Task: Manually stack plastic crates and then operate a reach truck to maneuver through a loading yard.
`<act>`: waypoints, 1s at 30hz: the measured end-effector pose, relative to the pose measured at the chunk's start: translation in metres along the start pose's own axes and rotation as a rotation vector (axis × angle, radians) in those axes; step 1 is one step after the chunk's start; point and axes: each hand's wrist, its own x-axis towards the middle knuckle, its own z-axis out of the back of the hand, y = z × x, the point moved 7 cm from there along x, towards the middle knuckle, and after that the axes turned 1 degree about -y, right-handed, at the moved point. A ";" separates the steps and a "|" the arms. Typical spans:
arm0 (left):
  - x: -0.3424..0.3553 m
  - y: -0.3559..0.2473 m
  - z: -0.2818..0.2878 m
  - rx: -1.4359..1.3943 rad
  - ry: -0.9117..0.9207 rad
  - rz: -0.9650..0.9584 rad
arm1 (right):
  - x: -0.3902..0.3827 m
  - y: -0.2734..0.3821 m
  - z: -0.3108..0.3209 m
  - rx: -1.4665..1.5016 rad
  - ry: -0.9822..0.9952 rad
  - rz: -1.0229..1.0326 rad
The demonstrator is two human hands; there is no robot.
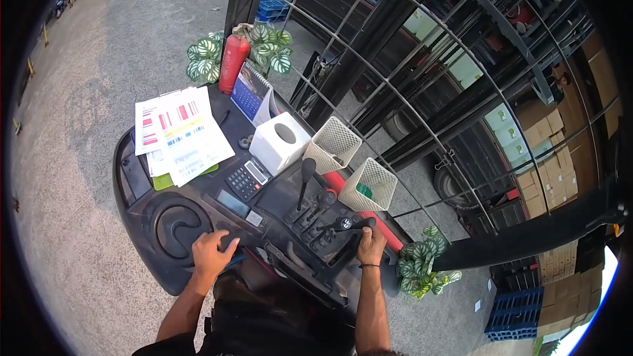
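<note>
My left hand (214, 252) is at the near edge of a round black steering disc (177, 225), its thumb and forefinger apart and nothing between them. Whether its fingertips touch the disc I cannot tell. Beyond it are a small display panel (235, 204) and a black calculator (246, 180). My right hand (371, 245), with a dark band at the wrist, is closed around a black control lever (362, 225) whose tip shows above the fingers. Several other levers with knobs (328, 197) stand to the left of it in the same console.
Printed sheets (191, 137), a desk calendar (252, 95), a white tissue box (279, 142) and two lattice baskets (369, 185) crowd the dash. A red fire extinguisher (234, 62) stands by the post. Past the wire guard (386, 80) are a truck with stacked cartons (552, 178) and blue pallets (514, 310).
</note>
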 end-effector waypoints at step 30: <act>-0.022 -0.102 0.088 0.336 -0.125 0.022 | 0.005 -0.024 0.218 -0.017 -0.046 -0.220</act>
